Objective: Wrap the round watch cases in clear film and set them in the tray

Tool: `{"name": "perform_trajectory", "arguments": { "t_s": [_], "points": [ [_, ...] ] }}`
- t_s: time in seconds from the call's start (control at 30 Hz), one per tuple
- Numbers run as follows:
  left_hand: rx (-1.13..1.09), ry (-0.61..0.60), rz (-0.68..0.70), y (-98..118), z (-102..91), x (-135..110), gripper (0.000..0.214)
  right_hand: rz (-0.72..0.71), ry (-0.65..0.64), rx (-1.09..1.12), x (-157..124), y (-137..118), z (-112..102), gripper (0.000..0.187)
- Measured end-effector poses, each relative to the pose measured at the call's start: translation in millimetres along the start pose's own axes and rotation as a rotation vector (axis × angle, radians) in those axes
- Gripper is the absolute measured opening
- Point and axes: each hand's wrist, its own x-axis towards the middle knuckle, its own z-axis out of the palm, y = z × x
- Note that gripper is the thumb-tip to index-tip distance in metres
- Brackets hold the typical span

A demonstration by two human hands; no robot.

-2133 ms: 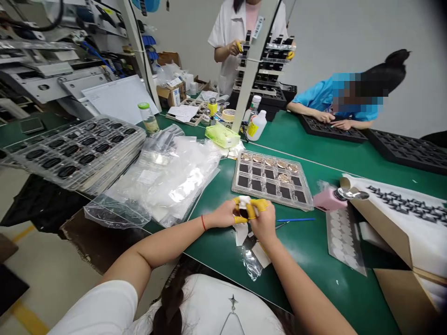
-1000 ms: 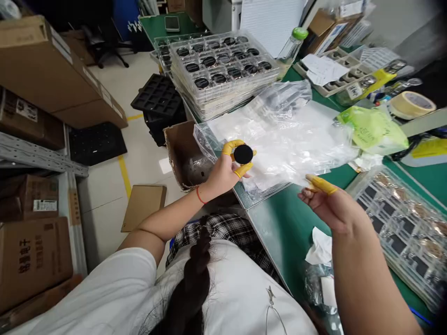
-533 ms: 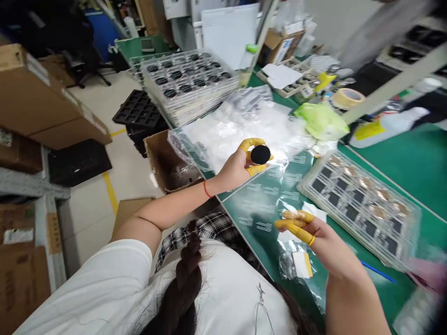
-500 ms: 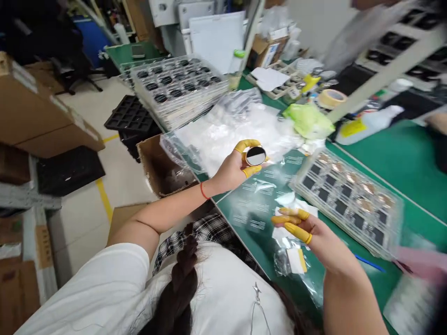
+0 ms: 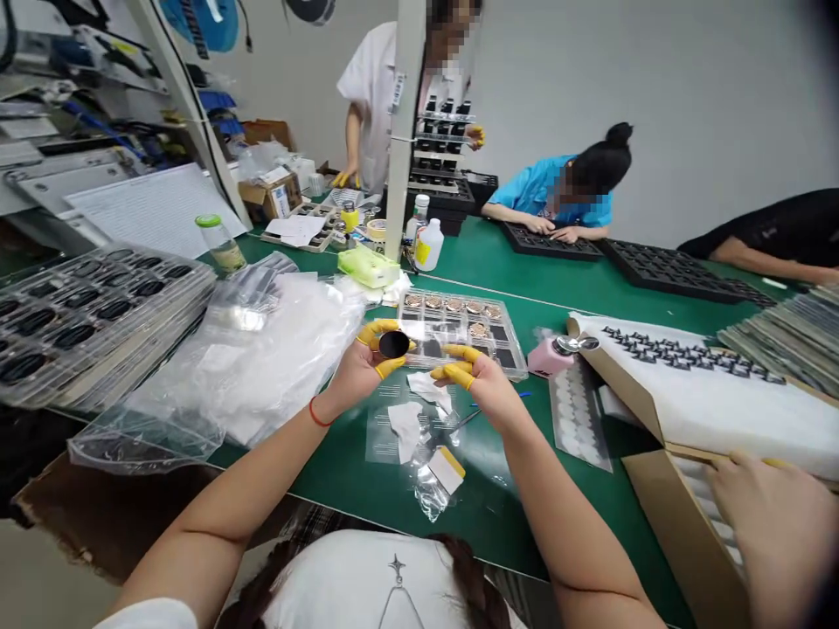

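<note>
disc (image 5: pixel 394 344) in left hand (image 5: pixel 363 368) | tray (image 5: pixel 508 352) behind | bags (image 5: pixel 262 349) left

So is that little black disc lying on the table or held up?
Held up. The left hand pinches the black disc between yellow-capped fingertips, above the green table; the right hand is apart.

White short-sleeved top (image 5: pixel 341 585) with small star emblem (image 5: pixel 397 568); thin red band (image 5: pixel 317 412) on left wrist; yellow rubber cots (image 5: pixel 370 334) on left hand (image 5: pixel 354 376) and right hand (image 5: pixel 485 389).
</note>
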Motion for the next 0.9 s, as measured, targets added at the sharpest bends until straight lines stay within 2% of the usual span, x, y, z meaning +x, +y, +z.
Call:
{"name": "perform_trajectory", "arguments": {
  "t_s": [0.07,0.23,0.3,0.37,0.43,0.5,0.53,0.6,0.67,0.73,0.8,0.9],
  "points": [
    [-0.021,0.001,-0.021,-13,-1.3,2,0.050,0.021,-0.026,-0.038,-1,2,-7,0.046],
    [-0.097,0.056,-0.067,-36,-12.1,2,0.055,0.068,-0.042,-0.103,5,12,-13,0.025],
    [-0.103,0.106,-0.079,-39,-20.4,3,0.054,0.042,-0.012,-0.137,8,13,-17,0.019],
    [-0.094,0.174,-0.068,-42,-28.8,6,0.051,-0.068,0.073,-0.223,8,8,-24,0.014],
    [-0.079,0.234,-0.037,-44,-34.3,8,0.048,-0.280,0.228,-0.404,3,-1,-29,0.012],
    [-0.059,0.247,-0.022,-47,-35.3,8,0.047,-0.520,0.283,-0.693,-4,-11,-28,0.019],
    [-0.045,0.222,-0.030,-49,-34.2,7,0.048,-0.619,0.222,-0.852,-7,-13,-22,0.022],
    [-0.012,0.117,-0.069,-53,-30.5,3,0.049,-0.745,-0.059,-1.146,-11,-11,-2,0.021],
    [0.033,-0.002,-0.105,-57,-27.3,-3,0.048,-0.776,-0.377,-1.358,-11,1,24,0.017],
    [0.072,-0.086,-0.115,-61,-26.4,-8,0.047,-0.785,-0.587,-1.459,-8,20,49,0.013],
    [0.094,-0.145,-0.129,-66,-27.5,-10,0.047,-0.795,-0.707,-1.479,-5,39,66,0.011],
    [0.108,-0.220,-0.160,-72,-28.0,-11,0.050,-0.810,-0.793,-1.461,-5,56,79,0.010]
  ]
}}
